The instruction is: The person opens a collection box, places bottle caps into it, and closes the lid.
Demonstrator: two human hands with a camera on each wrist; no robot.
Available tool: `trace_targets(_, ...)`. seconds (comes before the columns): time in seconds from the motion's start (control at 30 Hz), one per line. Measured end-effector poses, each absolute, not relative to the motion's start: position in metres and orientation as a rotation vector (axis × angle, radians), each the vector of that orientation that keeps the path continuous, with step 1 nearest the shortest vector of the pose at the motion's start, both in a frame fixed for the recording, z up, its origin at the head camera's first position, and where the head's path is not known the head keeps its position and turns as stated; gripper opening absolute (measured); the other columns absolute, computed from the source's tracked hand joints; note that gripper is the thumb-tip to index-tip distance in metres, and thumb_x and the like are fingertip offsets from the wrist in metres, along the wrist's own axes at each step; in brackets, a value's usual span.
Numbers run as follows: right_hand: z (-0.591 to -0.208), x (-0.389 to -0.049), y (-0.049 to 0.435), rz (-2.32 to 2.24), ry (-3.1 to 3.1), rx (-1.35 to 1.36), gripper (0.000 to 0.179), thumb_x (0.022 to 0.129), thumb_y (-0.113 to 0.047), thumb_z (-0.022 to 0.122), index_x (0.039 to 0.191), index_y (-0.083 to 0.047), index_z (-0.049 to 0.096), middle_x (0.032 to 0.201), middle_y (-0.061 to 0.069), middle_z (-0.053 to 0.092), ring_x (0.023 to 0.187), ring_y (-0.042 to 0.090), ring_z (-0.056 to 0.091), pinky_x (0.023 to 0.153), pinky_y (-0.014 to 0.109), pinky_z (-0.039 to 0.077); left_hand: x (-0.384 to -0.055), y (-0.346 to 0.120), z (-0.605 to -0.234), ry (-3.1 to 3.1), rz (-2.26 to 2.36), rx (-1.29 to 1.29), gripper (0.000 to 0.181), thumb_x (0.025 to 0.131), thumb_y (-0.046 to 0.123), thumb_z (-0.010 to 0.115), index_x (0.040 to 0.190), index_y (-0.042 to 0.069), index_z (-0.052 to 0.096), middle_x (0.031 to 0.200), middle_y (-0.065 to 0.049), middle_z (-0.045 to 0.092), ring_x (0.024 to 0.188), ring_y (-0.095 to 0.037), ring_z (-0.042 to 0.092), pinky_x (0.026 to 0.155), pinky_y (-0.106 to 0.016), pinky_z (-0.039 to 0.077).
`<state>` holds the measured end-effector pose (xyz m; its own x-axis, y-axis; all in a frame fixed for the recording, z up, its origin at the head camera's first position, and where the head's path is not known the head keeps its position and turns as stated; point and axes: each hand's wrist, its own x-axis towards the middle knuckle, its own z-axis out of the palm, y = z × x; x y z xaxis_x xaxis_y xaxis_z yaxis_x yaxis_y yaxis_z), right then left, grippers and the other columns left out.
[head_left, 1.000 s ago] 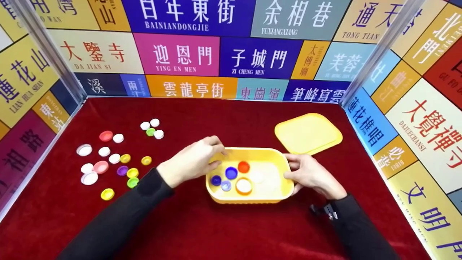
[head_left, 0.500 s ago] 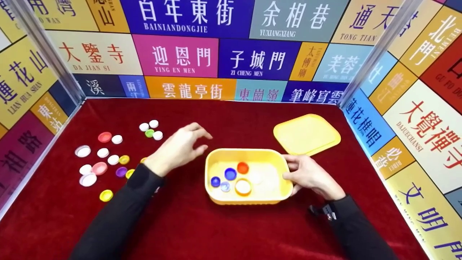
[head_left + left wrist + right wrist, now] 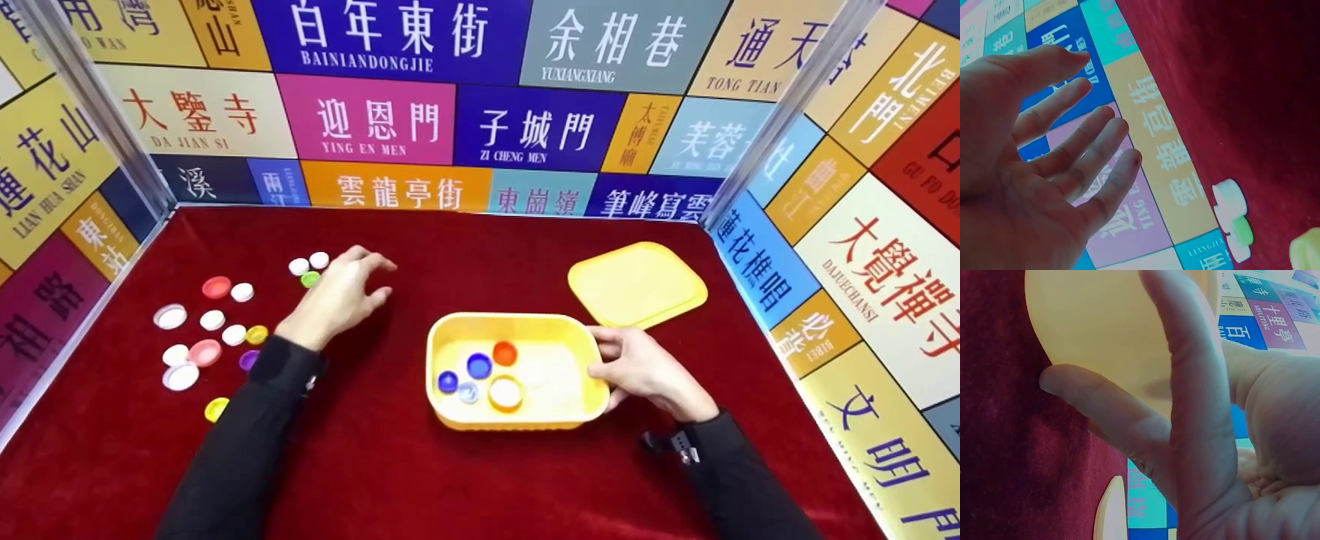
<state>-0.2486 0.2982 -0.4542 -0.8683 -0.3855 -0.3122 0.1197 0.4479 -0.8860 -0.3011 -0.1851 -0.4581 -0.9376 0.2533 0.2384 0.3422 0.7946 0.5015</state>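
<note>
My left hand (image 3: 337, 295) is over the cloth at the left of the box, fingers loosely spread and nothing in them; the left wrist view shows its bare palm (image 3: 1022, 197). Close beside it lie white bottle caps (image 3: 319, 260) and a green cap (image 3: 310, 280), partly covered by the hand. With my right hand (image 3: 649, 369) I grip the right end of a yellow plastic box (image 3: 517, 424), thumb at the rim and fingers along the outer wall (image 3: 1100, 320). Inside sit a red cap (image 3: 505, 352), a blue cap (image 3: 479, 366), smaller bluish caps and an orange-rimmed cap (image 3: 505, 394).
Several loose caps, such as a red one (image 3: 217, 287), a pink one (image 3: 205, 352) and a yellow one (image 3: 256, 334), are scattered on the red cloth (image 3: 480, 480) at left. A yellow lid (image 3: 637, 283) lies behind the box. Printed panels (image 3: 375, 116) wall the back and sides.
My left hand has moved left, from over the box's left end to beside the white and green caps. The right hand keeps its grip on the box, which stays in place.
</note>
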Motion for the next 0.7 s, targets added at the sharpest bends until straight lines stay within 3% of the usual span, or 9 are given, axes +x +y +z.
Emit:
trace_targets(0.3,-0.454,-0.248,0.298,-1.413,2.232,-0.216,0.068,0.105,0.005,0.072,0.17,-0.004,0.057,0.145,0.031,0.077,0.095,0.039,0.088,0.065,0.048,0.072,-0.312,-0.209,-0.471,-2.869,-0.776,-0.359,0.04,0.107,0.013,0.079,0.146,0.003,0.076,0.146,-0.03,0.067,0.128,-0.049,0.07,0.115,-0.065,0.061)
trace_targets(0.33,-0.454,-0.248,0.298,-1.416,2.231,-0.219,0.068,0.104,0.005,0.072,0.17,-0.004,0.057,0.145,0.031,0.077,0.095,0.039,0.088,0.065,0.048,0.072,-0.321,-0.219,-0.485,-2.854,-0.791,-0.369,0.04,0.108,0.019,0.08,0.146,0.006,0.076,0.146,-0.028,0.068,0.128,-0.046,0.07,0.115,-0.06,0.062)
trace_targets(0.5,-0.454,-0.249,0.298,-1.432,2.218,-0.224,0.069,0.104,0.007,0.071,0.17,-0.004,0.057,0.144,0.031,0.077,0.096,0.04,0.088,0.065,0.049,0.072,-0.322,-0.23,-0.49,-2.901,-0.724,-0.295,0.041,0.107,0.021,0.081,0.144,0.005,0.077,0.146,-0.032,0.067,0.131,-0.05,0.068,0.115,-0.062,0.061)
trace_targets(0.7,-0.455,-0.248,0.299,-1.439,2.216,-0.238,0.07,0.102,0.008,0.07,0.169,-0.003,0.057,0.142,0.032,0.077,0.096,0.04,0.088,0.066,0.05,0.073,-0.312,-0.229,-0.479,-2.984,-0.624,-0.189,0.045,0.106,0.015,0.079,0.148,0.0,0.071,0.152,-0.038,0.061,0.137,-0.06,0.061,0.107,-0.073,0.061)
